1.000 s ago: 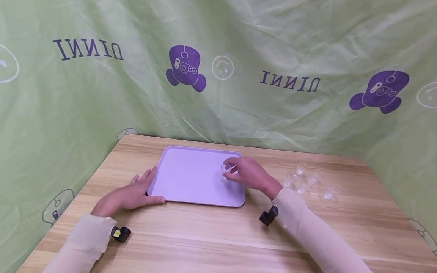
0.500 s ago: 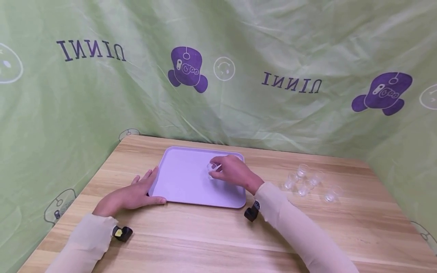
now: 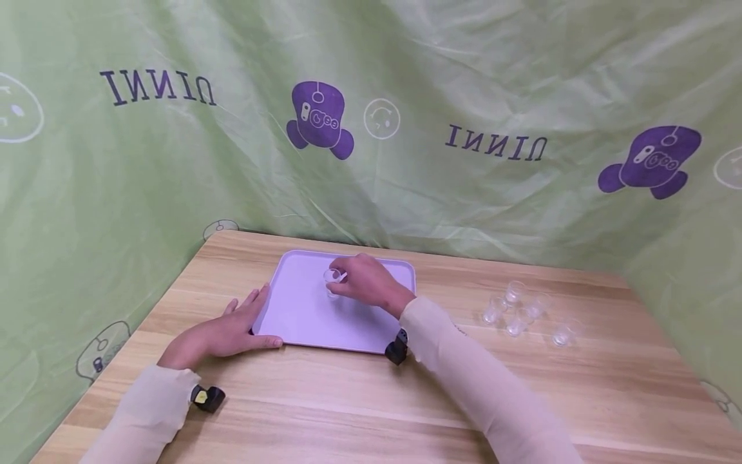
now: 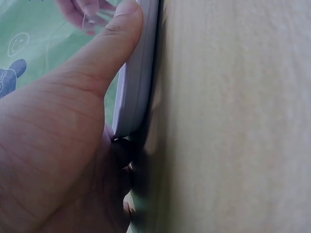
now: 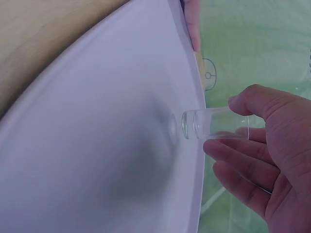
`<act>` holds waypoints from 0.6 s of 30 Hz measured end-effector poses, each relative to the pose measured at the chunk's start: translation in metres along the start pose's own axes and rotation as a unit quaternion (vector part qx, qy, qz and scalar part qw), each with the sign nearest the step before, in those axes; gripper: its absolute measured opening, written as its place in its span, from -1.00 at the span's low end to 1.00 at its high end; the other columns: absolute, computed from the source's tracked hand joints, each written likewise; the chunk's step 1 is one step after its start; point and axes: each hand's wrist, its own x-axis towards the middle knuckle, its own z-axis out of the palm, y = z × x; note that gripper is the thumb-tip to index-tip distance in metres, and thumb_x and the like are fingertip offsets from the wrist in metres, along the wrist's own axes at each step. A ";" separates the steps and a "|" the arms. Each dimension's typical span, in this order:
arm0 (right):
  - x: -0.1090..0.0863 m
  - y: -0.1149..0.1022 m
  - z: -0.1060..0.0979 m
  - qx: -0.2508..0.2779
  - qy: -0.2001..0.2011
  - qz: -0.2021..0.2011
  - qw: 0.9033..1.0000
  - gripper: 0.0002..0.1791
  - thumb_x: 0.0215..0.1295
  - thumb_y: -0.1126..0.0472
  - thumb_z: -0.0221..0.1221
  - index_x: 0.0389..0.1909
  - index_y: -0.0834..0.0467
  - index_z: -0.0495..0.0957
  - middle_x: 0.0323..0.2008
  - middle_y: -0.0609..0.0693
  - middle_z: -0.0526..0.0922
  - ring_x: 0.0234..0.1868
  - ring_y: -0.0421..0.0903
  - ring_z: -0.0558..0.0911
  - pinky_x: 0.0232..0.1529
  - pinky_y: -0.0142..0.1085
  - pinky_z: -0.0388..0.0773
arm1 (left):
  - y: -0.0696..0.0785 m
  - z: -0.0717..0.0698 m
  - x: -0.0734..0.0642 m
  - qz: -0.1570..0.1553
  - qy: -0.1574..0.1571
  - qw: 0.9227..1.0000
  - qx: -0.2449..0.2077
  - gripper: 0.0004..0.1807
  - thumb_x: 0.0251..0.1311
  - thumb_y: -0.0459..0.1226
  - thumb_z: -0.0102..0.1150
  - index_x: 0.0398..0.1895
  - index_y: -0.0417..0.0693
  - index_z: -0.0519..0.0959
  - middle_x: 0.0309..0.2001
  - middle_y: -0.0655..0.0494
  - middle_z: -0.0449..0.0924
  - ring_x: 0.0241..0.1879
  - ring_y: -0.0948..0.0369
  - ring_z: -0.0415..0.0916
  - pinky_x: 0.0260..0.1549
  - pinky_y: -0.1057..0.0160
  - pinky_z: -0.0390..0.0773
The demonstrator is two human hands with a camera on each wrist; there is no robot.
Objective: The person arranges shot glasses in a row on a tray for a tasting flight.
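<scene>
My right hand (image 3: 365,280) pinches a small clear shot glass (image 3: 332,283) between thumb and fingertips, over the back middle of a lilac rectangular tray (image 3: 313,325). In the right wrist view, the glass (image 5: 216,123) has its thick base just above the tray surface, where a faint reflection shows. My left hand (image 3: 234,328) rests at the tray's front left corner. Its straight fingers lie along the left side, and the thumb (image 4: 109,53) lies on the front rim in the left wrist view.
Several more clear shot glasses (image 3: 516,322) stand grouped on the wooden table (image 3: 324,406) right of the tray. One glass (image 3: 562,334) sits slightly apart to their right. A green printed curtain (image 3: 406,193) hangs behind the table's back edge.
My right hand has carried the shot glass leftward across the tray, from its right side to the back middle. The left hand has stayed at the corner.
</scene>
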 end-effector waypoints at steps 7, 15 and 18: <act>0.020 -0.005 0.008 0.009 -0.001 0.016 1.000 -0.62 0.39 0.09 0.29 0.09 0.25 0.69 -0.14 0.02 0.78 -0.12 -0.16 0.73 -0.02 -0.35 0.60 | 0.000 -0.001 -0.001 0.001 0.001 1.000 -0.005 0.32 0.26 0.24 0.29 0.61 -0.38 -0.33 0.59 -0.43 -0.27 0.56 -0.32 -0.40 0.38 -0.41 -0.43; 0.038 -0.009 0.021 0.012 -0.006 0.038 0.999 -0.61 0.38 0.09 0.31 0.11 0.22 0.68 -0.14 -0.03 0.77 -0.14 -0.21 0.67 -0.03 -0.39 0.55 | 0.000 0.000 -0.001 0.007 0.004 1.000 -0.014 0.30 0.28 0.21 0.29 0.61 -0.38 -0.33 0.60 -0.42 -0.28 0.56 -0.32 -0.42 0.38 -0.40 -0.45; 0.041 -0.013 0.025 0.018 -0.009 0.038 0.999 -0.60 0.37 0.09 0.31 0.13 0.22 0.68 -0.14 -0.03 0.77 -0.15 -0.23 0.68 -0.04 -0.40 0.55 | -0.001 0.001 -0.001 0.008 0.004 1.000 -0.016 0.29 0.29 0.19 0.29 0.62 -0.36 -0.33 0.60 -0.40 -0.27 0.56 -0.32 -0.43 0.38 -0.40 -0.46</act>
